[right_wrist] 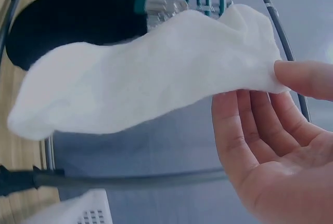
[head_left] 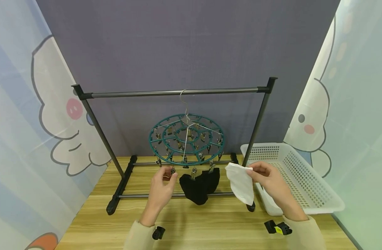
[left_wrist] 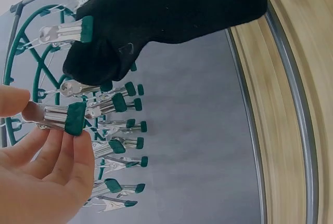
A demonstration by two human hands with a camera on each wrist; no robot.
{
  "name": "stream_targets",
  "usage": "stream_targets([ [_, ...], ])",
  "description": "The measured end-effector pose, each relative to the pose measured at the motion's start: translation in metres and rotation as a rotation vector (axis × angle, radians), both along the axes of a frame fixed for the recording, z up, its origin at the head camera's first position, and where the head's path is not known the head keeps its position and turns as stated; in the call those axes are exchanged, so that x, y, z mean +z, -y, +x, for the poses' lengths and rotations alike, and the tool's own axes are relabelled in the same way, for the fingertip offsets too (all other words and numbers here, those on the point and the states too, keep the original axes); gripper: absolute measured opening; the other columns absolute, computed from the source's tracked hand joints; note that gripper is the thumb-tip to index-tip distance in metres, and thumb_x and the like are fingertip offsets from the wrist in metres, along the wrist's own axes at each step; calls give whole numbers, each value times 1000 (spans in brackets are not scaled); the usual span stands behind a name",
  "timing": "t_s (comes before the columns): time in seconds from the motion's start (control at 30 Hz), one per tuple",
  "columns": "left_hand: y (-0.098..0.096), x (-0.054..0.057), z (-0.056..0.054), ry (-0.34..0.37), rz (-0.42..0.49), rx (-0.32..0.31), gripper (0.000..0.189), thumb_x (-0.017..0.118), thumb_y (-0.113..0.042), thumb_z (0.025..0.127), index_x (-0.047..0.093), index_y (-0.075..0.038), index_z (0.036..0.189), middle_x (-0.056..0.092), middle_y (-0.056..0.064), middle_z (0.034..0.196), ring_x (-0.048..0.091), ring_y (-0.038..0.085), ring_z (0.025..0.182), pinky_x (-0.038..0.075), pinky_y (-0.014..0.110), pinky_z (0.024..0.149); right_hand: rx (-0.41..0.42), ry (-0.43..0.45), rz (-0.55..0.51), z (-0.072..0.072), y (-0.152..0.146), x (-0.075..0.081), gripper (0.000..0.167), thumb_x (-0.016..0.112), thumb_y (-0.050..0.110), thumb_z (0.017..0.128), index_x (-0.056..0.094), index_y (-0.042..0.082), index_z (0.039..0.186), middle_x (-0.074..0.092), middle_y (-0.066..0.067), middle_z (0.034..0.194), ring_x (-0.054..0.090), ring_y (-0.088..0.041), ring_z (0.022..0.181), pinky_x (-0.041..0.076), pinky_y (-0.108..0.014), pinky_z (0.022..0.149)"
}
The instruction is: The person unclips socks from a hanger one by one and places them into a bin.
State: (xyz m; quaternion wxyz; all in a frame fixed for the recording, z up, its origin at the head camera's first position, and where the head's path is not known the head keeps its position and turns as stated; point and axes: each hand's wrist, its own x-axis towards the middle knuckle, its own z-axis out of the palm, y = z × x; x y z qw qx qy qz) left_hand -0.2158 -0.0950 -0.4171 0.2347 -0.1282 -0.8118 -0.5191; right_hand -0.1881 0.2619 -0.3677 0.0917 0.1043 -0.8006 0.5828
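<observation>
My left hand (head_left: 162, 185) pinches a metal clip (left_wrist: 57, 116) with a green tip at the near rim of the round hanger (head_left: 186, 139), thumb on one side and fingers on the other. Between the thumb and fingers of my right hand (head_left: 270, 180) is the cuff of a white sock (head_left: 242, 182); its foot dangles in the head view and stretches left in the right wrist view (right_wrist: 135, 78). Black sock fabric (head_left: 198, 186) hangs from clips just right of my left hand. Whether it is one sock or two, I cannot tell.
A grey metal rack (head_left: 140, 93) carries the hanger by its hook, with black feet on the wooden table (head_left: 191, 225). More clips dangle around the hanger's rings. To the right stands a white perforated basket (head_left: 303, 173). Printed curtains (head_left: 22, 114) flank both sides.
</observation>
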Motion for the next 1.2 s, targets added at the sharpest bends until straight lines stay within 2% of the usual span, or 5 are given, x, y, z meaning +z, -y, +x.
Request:
stream_targets([
  [0.33, 3, 2, 1, 30, 1, 18, 23, 67, -12, 98, 66, -4, 120, 63, 4, 99, 62, 20, 93, 54, 41, 86, -124, -75, -75, 2, -38, 8, 16, 68, 10, 99, 68, -1, 111, 69, 6, 91, 65, -13, 79, 57, -24, 70],
  [0.67, 5, 3, 0, 8, -7, 23, 23, 67, -13, 99, 67, -7, 121, 63, 4, 100, 60, 18, 93, 53, 39, 85, -264, -64, -161, 5, -76, 12, 11, 72, 14, 97, 70, 10, 106, 70, 7, 89, 65, -9, 76, 54, -18, 68],
  [0.9, 7, 3, 0, 2, 1, 24, 23, 68, -13, 98, 68, -7, 121, 63, 4, 100, 60, 18, 93, 54, 38, 85, -454, 3, 71, 4, -86, 0, 28, 68, 26, 100, 65, 2, 114, 64, 18, 87, 60, -7, 77, 50, -16, 67],
  [1.07, 7, 3, 0, 2, 0, 31, 23, 68, -13, 99, 68, -8, 121, 63, 4, 100, 61, 19, 92, 54, 38, 84, -472, 67, 154, 1, -91, -15, 39, 64, 29, 102, 61, -3, 123, 62, 18, 89, 58, -7, 78, 49, -22, 66],
  [1.2, 7, 3, 1, 5, -2, 29, 23, 68, -13, 99, 68, -7, 121, 64, 4, 100, 61, 19, 93, 54, 38, 84, -476, 79, 224, -1, -95, -28, 39, 62, 28, 103, 60, -5, 124, 64, 5, 94, 56, -6, 76, 50, -24, 62],
])
